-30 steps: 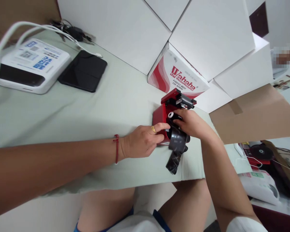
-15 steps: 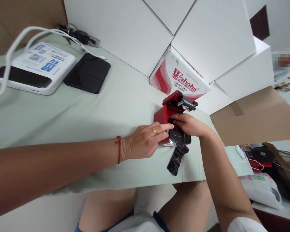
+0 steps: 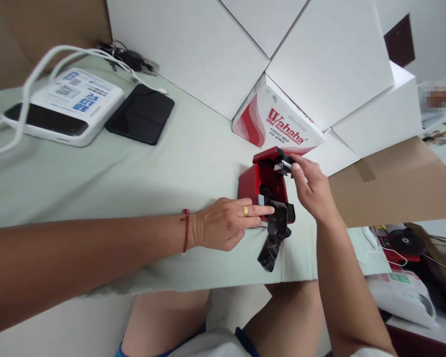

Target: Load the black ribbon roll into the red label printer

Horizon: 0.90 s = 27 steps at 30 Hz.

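A small red printer [image 3: 248, 182] stands on the cloth with its hinged lid [image 3: 269, 153] raised and its dark inside showing. From its front edge a creased black strip [image 3: 277, 225] hangs down onto the cloth. My left hand [image 3: 226, 223], with a gold ring and a red cord at the wrist, is closed against the printer's near side. One finger of it stretches over the strip and presses on it. My right hand [image 3: 312, 186] pinches the lid's free edge, at the metal and black bar, between thumb and fingers.
Behind the printer stand a Wahaha carton [image 3: 278, 121] and large white boxes [image 3: 327, 54]. At left lie a white device [image 3: 85, 94] with a cable, a black phone [image 3: 141, 114] and keys [image 3: 130, 59]. A cardboard flap [image 3: 397, 183] juts in at right.
My right hand has come out of the printer's inside and moved up to its lid, taking hold of the edge. My left hand stays at the near side, its finger further over the strip.
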Available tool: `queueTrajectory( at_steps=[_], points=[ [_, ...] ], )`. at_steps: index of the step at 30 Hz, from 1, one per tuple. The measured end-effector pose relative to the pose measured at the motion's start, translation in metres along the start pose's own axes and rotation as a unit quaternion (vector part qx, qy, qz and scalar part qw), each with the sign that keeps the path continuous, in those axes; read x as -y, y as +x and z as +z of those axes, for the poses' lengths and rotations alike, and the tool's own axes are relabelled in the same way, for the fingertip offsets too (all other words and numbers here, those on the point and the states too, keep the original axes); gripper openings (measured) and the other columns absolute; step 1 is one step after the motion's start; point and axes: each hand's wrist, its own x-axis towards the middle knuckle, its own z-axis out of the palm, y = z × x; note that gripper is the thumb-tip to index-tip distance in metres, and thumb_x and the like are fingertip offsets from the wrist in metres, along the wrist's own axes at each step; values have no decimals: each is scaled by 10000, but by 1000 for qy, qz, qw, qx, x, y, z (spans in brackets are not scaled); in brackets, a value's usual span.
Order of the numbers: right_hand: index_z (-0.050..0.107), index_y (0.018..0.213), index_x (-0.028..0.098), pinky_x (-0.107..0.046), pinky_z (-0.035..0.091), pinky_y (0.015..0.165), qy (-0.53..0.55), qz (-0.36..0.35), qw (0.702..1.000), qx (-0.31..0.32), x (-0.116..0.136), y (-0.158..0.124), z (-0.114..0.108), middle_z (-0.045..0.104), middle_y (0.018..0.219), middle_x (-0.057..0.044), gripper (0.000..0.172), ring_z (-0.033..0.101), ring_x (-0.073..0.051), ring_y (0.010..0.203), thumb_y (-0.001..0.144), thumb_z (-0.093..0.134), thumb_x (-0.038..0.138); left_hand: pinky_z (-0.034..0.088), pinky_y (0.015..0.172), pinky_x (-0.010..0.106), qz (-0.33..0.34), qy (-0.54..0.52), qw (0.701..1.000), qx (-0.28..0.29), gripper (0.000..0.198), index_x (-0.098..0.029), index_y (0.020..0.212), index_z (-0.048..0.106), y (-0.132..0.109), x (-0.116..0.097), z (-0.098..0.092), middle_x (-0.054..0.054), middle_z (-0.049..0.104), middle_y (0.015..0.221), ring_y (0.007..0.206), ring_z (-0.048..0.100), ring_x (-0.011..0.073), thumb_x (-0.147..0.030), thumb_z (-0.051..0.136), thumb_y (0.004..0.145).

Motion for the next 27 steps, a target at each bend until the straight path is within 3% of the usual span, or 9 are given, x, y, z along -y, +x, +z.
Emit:
queueTrajectory(
  at_steps=[4,7,11,15,19,21,27],
  points=[
    [823,1132,271,-422,556,1015,51,32,998,-16,13,-34,0,796,1180,-91,477,721,-244,1143,1143,419,524,620,781,344,-12,-4,999,-46,432,-179,1138,671,1,-1,-1,72,702,1513,923,712,199,-3,494,785],
    [841,1139,268,-403,563,977,78,40,996,-5,18,-55,6,783,1168,-90,438,722,-232,1114,1142,457,479,633,940,349,-56,-7,994,-92,385,-176,1125,612,3,-1,-1,130,678,1526,1127,741,214,18,473,822],
    [850,1166,271,-409,558,960,118,56,991,-30,16,-71,20,784,1133,-88,394,716,-229,1093,1138,489,428,622,1032,371,-105,-16,991,-82,351,-196,1045,557,4,0,-1,152,660,1537,1250,721,230,31,468,793],
    [860,1123,280,-426,555,952,145,72,984,-69,15,-77,33,785,1065,-80,388,719,-230,1069,1139,489,392,635,974,370,-97,-24,991,-87,313,-212,999,519,4,1,-2,158,686,1499,1132,744,215,35,464,816],
    [854,1127,277,-430,563,939,136,70,984,-86,15,-77,37,791,1055,-74,362,724,-229,1062,1133,503,367,629,908,363,-67,-13,992,-109,281,-224,959,502,4,2,-2,124,766,1337,952,735,195,36,450,865],
    [854,1105,277,-423,568,923,132,74,984,-90,16,-75,37,796,1042,-67,358,727,-224,1052,1132,506,359,625,888,336,-61,-16,992,-105,285,-223,967,516,3,2,-2,106,778,1283,946,740,189,33,445,866],
    [833,1070,262,-402,579,890,141,52,981,-123,38,-89,33,799,1067,-60,311,736,-212,1026,1112,525,249,618,811,284,-91,-24,994,-55,326,-210,997,551,1,0,-4,104,738,1385,977,781,183,8,447,777]
  ],
)
